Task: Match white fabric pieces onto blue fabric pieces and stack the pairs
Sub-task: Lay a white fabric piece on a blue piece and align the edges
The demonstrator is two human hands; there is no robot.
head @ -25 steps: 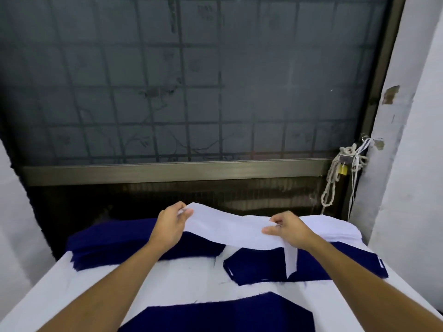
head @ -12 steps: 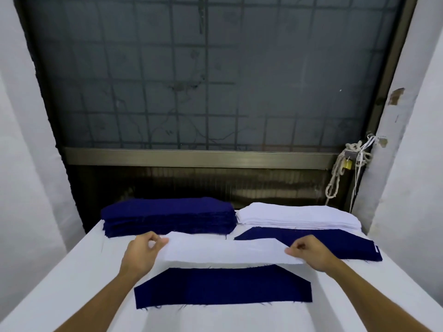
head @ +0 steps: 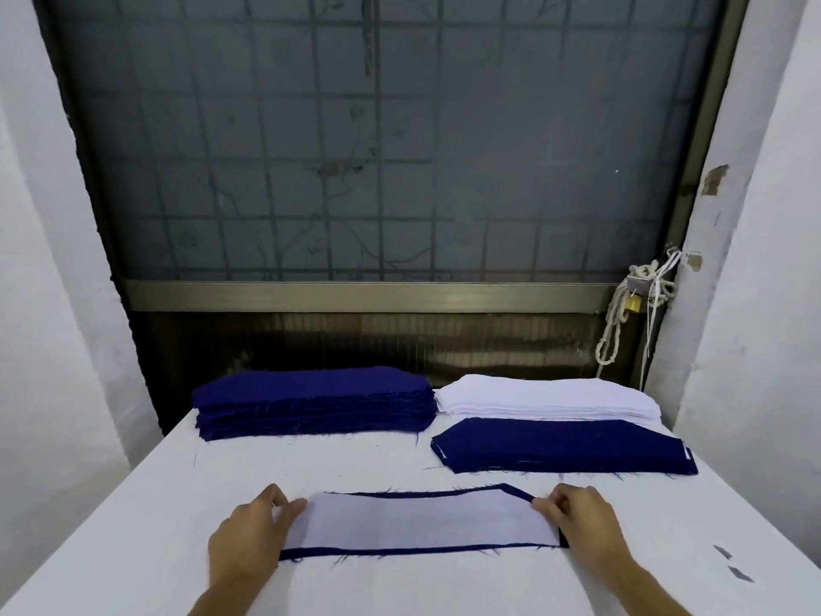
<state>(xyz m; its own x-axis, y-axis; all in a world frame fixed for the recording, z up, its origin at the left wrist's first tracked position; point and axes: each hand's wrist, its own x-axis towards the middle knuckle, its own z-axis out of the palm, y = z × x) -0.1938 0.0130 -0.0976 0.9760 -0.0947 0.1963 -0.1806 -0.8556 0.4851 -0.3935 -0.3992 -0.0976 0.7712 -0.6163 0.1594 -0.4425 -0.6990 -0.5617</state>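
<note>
White piece (head: pixel 417 520) lies flat on a blue piece (head: pixel 400 552), table (head: pixel 133 526) front; blue shows along its far and near edges. My left hand (head: pixel 249 540) pinches its left end, or seems to; the fingertips blur. My right hand (head: pixel 582 522) pinches the right end. Behind: blue stack (head: pixel 315 406), white stack (head: pixel 546 397), paired pile (head: pixel 564 446).

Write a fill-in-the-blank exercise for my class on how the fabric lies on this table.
1. The white piece lies on a ____ piece.
2. The blue stack sits to the ____ of the white stack.
3. The paired stack lies just in front of the ____ stack.
4. The right hand holds the white piece's ____ end.

Missing words: blue; left; white; right
</note>
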